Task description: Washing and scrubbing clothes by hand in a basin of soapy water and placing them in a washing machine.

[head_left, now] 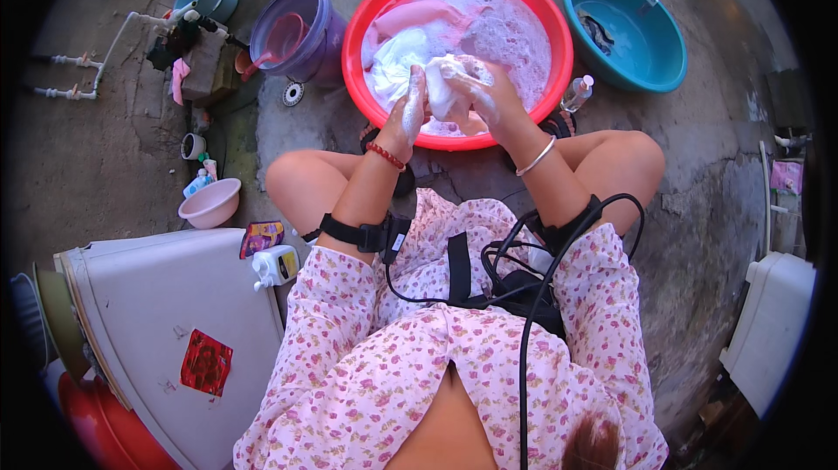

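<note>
Both hands are lathered with suds above a red plastic basin (568, 54) of foamy water. My right hand (486, 89) grips a bunched white cloth (442, 91), its fingers curled over the top. On the cloth's other side, my left hand (411, 110) holds its edge, the thumb pointing up; its other fingers are mostly hidden. More white fabric (400, 59) lies soaked in the basin just beyond my left hand, and whether it joins the held piece cannot be seen. Behind it a pink cloth (419, 14) floats half under the foam (514, 38).
A purple bucket (321, 18) holding a pink dipper (285, 38) stands left of the basin. To the right are a teal basin (674, 71) with dark fabric inside and a clear bottle (576, 94). A pink bowl (213, 203) and white jug (276, 266) sit left. Black cables (527, 352) cross my lap.
</note>
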Tool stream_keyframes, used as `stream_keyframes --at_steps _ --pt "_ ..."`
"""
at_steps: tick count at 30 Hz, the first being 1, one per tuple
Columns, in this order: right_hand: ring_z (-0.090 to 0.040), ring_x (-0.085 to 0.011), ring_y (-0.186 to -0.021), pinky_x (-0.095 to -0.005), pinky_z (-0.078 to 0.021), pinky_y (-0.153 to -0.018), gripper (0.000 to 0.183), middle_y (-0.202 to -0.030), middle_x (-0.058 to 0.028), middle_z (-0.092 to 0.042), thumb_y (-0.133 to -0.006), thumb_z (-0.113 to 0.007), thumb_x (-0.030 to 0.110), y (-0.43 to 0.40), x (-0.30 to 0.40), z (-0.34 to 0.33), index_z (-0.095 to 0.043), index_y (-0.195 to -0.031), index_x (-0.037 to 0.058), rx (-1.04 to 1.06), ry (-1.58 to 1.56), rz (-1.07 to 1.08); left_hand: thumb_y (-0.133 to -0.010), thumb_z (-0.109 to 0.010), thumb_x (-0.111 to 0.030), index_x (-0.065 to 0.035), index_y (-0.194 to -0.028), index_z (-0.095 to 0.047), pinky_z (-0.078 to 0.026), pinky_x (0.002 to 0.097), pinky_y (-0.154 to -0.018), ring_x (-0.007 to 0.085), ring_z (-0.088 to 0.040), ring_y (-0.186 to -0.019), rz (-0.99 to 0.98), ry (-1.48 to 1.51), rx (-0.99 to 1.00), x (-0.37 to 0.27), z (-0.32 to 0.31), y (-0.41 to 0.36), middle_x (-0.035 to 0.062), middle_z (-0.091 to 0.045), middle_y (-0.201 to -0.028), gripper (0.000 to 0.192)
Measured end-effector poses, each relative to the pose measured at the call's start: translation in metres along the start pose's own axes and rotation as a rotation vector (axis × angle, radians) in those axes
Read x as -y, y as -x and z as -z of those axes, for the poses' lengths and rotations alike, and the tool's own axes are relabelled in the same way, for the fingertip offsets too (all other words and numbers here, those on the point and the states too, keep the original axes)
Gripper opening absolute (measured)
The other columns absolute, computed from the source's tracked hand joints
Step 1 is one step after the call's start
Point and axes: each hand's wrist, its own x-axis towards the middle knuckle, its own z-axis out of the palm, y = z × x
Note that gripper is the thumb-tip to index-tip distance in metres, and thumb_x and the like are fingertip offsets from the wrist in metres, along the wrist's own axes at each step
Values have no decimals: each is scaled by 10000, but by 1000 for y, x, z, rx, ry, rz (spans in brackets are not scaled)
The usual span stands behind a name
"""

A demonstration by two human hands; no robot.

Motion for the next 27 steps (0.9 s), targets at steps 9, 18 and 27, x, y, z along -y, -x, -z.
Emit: stream_keyframes --at_steps 9,18,27 --pt "-569 -112 -811 -247 -469 -695 233 -931 -48 -615 -838 -609 125 4 -6 1 -596 -1015 -26 -70 -54 5 -943 -475 -257 39 -1034 -551 -475 247 -753 125 -580 -845 -311 381 26 -8 2 9 69 -596 -939 319" --pt "-576 -305 -574 -388 -451 -531 230 -623 -181 -569 -746 -636 237 26 -5 -47 -579 -655 34 -197 1134 695 -910 -529 -272 -80 -935 -578 -481 247 -634 114 -580 -735 -123 582 -194 6 -16 8 8 -571 -812 200" --pt "-554 -314 -500 -411 -427 -465 180 -550 -136 -547 -715 -606 217 33 -2 -42 -566 -626 66 -194 1158 838 -897 -507 -246 -47 -995 -584 -494 267 -651 139 -610 -777 -66 554 8 8 -19 26 54 -619 -866 235"
